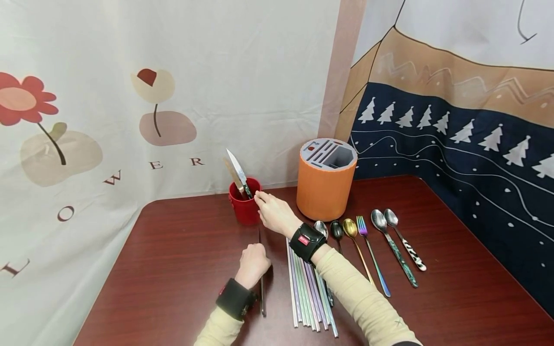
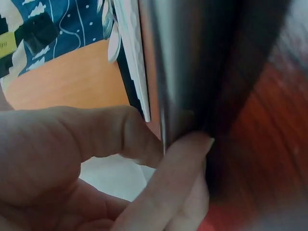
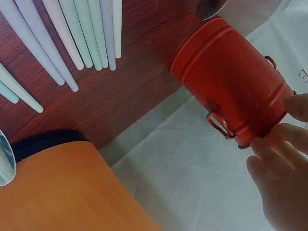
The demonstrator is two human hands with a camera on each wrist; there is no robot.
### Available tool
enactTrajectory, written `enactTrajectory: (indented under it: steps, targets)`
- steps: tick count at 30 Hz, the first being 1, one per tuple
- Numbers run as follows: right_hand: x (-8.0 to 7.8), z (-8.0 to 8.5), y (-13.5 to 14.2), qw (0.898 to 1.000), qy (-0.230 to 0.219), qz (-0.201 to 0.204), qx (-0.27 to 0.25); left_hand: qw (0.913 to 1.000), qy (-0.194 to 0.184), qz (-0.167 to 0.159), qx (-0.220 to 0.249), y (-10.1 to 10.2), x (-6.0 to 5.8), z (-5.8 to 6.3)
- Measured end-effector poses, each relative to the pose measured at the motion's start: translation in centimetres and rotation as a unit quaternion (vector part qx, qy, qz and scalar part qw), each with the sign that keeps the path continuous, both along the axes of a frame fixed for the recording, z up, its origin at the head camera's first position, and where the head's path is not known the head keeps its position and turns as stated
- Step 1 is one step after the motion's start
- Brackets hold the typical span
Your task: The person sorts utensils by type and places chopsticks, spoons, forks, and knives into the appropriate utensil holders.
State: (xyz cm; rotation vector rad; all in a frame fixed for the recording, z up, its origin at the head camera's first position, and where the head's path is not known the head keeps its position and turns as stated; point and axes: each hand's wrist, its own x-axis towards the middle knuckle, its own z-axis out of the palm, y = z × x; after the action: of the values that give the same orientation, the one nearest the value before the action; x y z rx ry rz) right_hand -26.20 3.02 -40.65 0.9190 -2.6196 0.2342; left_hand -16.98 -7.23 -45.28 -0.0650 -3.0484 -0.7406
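My left hand (image 1: 254, 264) pinches a long, slim knife (image 1: 263, 305) low over the table, its handle end pointing toward me. In the left wrist view the thumb and fingertips meet on its dark, shiny metal handle (image 2: 180, 72). A serrated blade edge (image 3: 216, 10) shows at the top of the right wrist view. Extended fingers of my right hand (image 1: 277, 214) touch the rim of a red bucket (image 1: 245, 212) with small side handles. Inside the bucket stand a silver-bladed knife (image 1: 237, 166) and a tan, blade-like piece (image 1: 232, 173), both leaning left.
An orange cylindrical knife block (image 1: 326, 187) with a grey slotted top stands right of the bucket. Pastel chopsticks (image 1: 309, 298) lie beneath my right forearm. Further right lie several spoons (image 1: 391, 240) and a rainbow fork (image 1: 372, 254). Fabric hangs behind the table (image 1: 173, 269).
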Motion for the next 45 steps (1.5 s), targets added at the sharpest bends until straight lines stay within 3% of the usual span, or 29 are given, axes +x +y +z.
enactTrajectory:
  steps: [6, 11, 18, 26, 33, 38, 45]
  targets:
    - [0.0, 0.0, 0.0, 1.0, 0.001, 0.004, -0.006, 0.9997, -0.005, -0.012, 0.019, -0.9, 0.1, 0.4]
    - [0.1, 0.1, 0.1, 1.0, 0.004, 0.003, -0.003, 0.9994, 0.026, -0.017, 0.012, -1.5, -0.2, 1.3]
    - [0.1, 0.2, 0.1, 1.0, 0.008, -0.005, 0.007, 0.997, 0.071, 0.022, 0.02, -2.5, -0.7, 3.8]
    - [0.0, 0.1, -0.1, 1.0, 0.027, -0.007, 0.008, 0.9962, 0.078, 0.017, 0.035, -3.2, -0.4, 6.0]
    - [0.0, 0.1, -0.2, 1.0, 0.02, -0.006, 0.007, 0.9921, 0.103, 0.042, 0.059, -3.9, -0.2, 8.6]
    - [0.1, 0.2, -0.1, 1.0, 0.019, -0.003, 0.004, 0.9796, 0.162, 0.063, 0.101, -4.7, -0.5, 10.5]
    - [0.1, 0.2, -0.2, 1.0, 0.015, -0.003, 0.004, 0.9453, 0.274, 0.085, 0.156, -5.2, -1.5, 13.0]
